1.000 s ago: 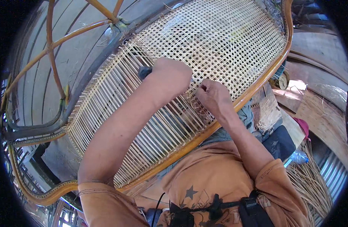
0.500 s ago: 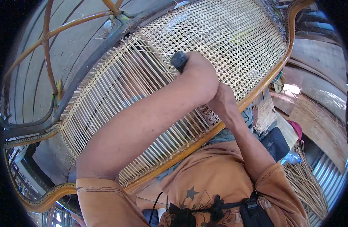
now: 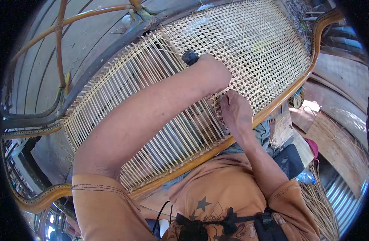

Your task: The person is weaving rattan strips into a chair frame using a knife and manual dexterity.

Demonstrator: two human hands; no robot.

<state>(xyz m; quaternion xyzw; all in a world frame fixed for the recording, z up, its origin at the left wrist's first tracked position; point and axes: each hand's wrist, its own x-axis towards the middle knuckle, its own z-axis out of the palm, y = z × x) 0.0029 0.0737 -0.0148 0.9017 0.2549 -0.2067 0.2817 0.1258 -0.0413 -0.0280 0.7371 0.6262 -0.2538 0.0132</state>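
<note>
You have before you a curved, glossy brown wooden frame (image 3: 287,97) bordering a wide, pale cane panel that spans the middle and upper part of the view. Its larger section, an open lattice of pale woven cane (image 3: 252,44), fills the upper right. Its other section, a row of parallel pale cane strands (image 3: 112,92), fills the left, with gaps between the strands. Your orange-brown short-sleeved T-shirt (image 3: 228,176) is close against the near rail. A loose bundle of long, thin tan strips (image 3: 316,197) lies at lower right, well apart from the panel.

Your left hand (image 3: 214,71) is above the boundary between lattice and strands, its forearm crossing over the strands. Its fingers are closed around a short, black, rounded handle (image 3: 190,57), one end of which protrudes from the fist; the working end is hidden. Your right hand (image 3: 236,110) is just beside it, nearer the rail, at the edge of the lattice. Its fingers are curled inward; whether they grip a strand cannot be told. A small, clear plastic bottle (image 3: 306,176) lies beside the bundle.
</note>
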